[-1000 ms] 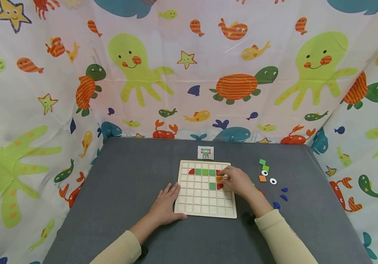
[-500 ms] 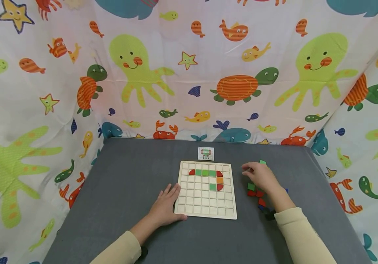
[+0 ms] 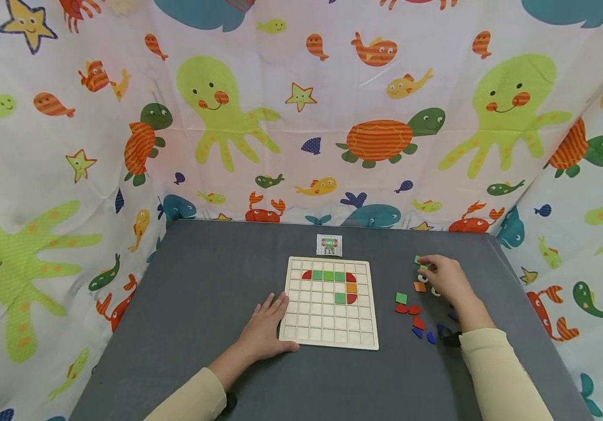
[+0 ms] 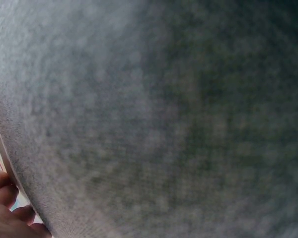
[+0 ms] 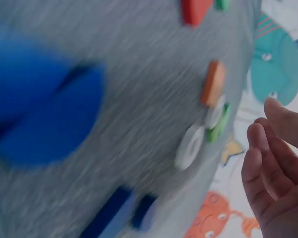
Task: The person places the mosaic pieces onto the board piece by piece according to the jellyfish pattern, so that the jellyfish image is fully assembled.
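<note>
A light wooden grid board (image 3: 328, 321) lies on the grey table, with red, green and orange pieces set in its upper rows. My left hand (image 3: 264, 327) rests against the board's left edge, fingers straight and thumb at the lower corner. Over the loose pieces on the right hovers my right hand (image 3: 449, 283), its fingertips beside a light green square (image 3: 423, 268). The right wrist view shows the right-hand fingers (image 5: 256, 173) loosely bent and holding nothing. Below them are an orange square (image 5: 214, 83) and a white ring (image 5: 190, 147). The left wrist view is mostly grey cloth.
A small picture card (image 3: 329, 245) lies behind the board. Between board and right arm sit a green square (image 3: 401, 298), several red pieces (image 3: 414, 309) and blue pieces (image 3: 430, 337). A sea-animal curtain (image 3: 301, 134) encloses the back and sides of the table.
My right hand leaves the board, where an orange piece now shows between two red ones, and moves right to the loose pieces. The left hand stays put.
</note>
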Action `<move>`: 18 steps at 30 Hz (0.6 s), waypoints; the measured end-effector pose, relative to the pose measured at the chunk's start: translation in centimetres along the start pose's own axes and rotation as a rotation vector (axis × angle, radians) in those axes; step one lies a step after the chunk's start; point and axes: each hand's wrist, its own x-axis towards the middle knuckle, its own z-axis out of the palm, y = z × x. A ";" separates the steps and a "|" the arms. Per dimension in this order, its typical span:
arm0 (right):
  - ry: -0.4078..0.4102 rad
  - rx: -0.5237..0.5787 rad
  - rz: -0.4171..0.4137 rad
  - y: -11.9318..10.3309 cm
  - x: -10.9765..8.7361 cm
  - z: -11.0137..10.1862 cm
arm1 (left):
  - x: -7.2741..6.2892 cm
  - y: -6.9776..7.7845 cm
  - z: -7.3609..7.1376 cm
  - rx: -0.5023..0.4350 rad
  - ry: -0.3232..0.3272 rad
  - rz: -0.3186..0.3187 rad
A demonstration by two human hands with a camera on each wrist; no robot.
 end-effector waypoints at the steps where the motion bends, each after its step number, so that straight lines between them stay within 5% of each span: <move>1: 0.005 -0.007 0.006 0.4 0.0 0.0 | 0.0 0.0 0.0 0.001 0.001 -0.001; 18: -0.096 -0.058 0.066 3.6 1.0 0.1 | 0.1 0.0 0.1 0.013 -0.004 -0.004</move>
